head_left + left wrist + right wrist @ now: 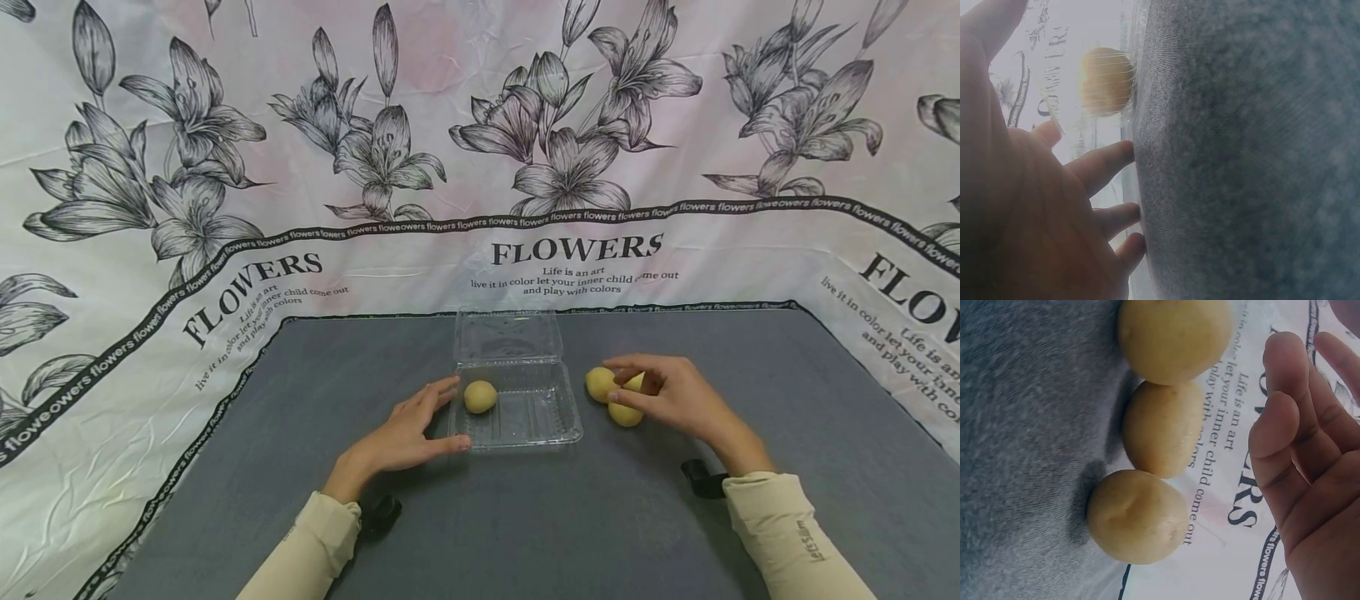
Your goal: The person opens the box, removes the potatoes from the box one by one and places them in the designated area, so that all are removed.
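A clear plastic clamshell box (pixel 536 440) lies with its lid (pixel 508 337) folded back, and one small yellow potato (pixel 480 397) sits in its left part. Fingers spread, my left hand (pixel 405 437) rests against the box's left side; the left wrist view shows that potato (pixel 1107 84) through the plastic wall. To the right of the box are three more potatoes (pixel 625 414) grouped together. My right hand (pixel 678 396) hovers over them, fingers loosely bent. In the right wrist view the potatoes (pixel 1163 428) stand in a row, apart from the hand (pixel 1322 481).
The grey tabletop (pixel 525 525) spreads around the box. Behind it and at both sides hangs a white cloth (pixel 420 283) printed with flowers and lettering. Dark straps (pixel 703 479) show by the wrists.
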`<state>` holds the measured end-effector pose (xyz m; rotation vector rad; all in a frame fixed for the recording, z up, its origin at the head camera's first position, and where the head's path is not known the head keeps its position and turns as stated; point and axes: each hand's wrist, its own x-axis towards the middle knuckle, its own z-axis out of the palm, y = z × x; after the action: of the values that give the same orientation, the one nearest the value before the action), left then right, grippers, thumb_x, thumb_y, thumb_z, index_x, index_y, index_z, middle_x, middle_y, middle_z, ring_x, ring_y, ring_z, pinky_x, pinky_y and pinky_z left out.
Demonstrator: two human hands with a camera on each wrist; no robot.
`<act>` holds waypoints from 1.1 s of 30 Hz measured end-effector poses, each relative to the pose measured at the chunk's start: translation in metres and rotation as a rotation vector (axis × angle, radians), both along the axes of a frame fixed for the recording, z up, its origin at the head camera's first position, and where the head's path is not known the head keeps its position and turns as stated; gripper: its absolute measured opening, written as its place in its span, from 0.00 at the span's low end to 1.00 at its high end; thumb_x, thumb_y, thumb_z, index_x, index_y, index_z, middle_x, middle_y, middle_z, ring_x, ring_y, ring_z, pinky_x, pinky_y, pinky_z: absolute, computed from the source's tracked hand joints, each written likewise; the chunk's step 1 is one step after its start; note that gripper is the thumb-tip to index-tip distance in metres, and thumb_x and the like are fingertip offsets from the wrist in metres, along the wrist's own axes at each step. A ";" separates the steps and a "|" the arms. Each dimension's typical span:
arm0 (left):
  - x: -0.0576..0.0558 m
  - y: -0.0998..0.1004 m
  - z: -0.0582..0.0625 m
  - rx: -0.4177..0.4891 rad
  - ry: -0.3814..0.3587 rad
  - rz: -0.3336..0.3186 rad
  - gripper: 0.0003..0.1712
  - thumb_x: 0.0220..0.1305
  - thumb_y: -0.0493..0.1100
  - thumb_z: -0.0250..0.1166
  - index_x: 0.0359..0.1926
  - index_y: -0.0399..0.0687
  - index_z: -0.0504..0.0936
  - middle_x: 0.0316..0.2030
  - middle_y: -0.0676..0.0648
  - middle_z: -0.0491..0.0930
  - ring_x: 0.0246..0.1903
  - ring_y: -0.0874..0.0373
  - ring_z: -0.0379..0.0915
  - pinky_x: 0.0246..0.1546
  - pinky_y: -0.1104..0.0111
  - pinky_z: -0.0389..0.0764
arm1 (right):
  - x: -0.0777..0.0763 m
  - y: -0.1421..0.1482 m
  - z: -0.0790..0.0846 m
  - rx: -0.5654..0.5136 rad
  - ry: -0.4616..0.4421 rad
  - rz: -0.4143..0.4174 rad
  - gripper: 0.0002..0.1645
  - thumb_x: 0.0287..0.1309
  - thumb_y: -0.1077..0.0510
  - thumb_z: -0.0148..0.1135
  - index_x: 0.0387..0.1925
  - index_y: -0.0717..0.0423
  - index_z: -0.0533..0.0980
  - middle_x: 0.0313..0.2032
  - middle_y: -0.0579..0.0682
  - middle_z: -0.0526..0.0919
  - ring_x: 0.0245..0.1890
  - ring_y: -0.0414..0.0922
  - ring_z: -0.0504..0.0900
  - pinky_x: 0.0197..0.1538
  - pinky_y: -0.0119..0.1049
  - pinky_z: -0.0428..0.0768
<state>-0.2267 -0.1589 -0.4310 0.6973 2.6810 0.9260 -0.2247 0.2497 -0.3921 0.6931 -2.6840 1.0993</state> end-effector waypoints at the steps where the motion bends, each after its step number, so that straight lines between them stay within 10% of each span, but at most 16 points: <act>1: 0.000 0.000 0.000 0.000 0.000 -0.001 0.56 0.64 0.70 0.65 0.82 0.67 0.44 0.80 0.52 0.55 0.80 0.49 0.49 0.75 0.37 0.44 | 0.001 0.000 0.001 -0.003 0.004 -0.001 0.22 0.62 0.55 0.73 0.57 0.54 0.83 0.42 0.54 0.90 0.24 0.35 0.77 0.27 0.32 0.76; 33: 0.000 0.002 0.001 -0.003 -0.002 0.003 0.56 0.63 0.70 0.65 0.82 0.67 0.43 0.80 0.52 0.55 0.80 0.50 0.49 0.75 0.37 0.45 | 0.003 -0.029 0.002 -0.100 0.132 0.071 0.22 0.55 0.62 0.76 0.53 0.51 0.84 0.39 0.55 0.90 0.28 0.34 0.79 0.30 0.33 0.79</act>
<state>-0.2271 -0.1572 -0.4299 0.6912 2.6821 0.9230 -0.2222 0.2203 -0.3903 0.8189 -2.4942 1.1530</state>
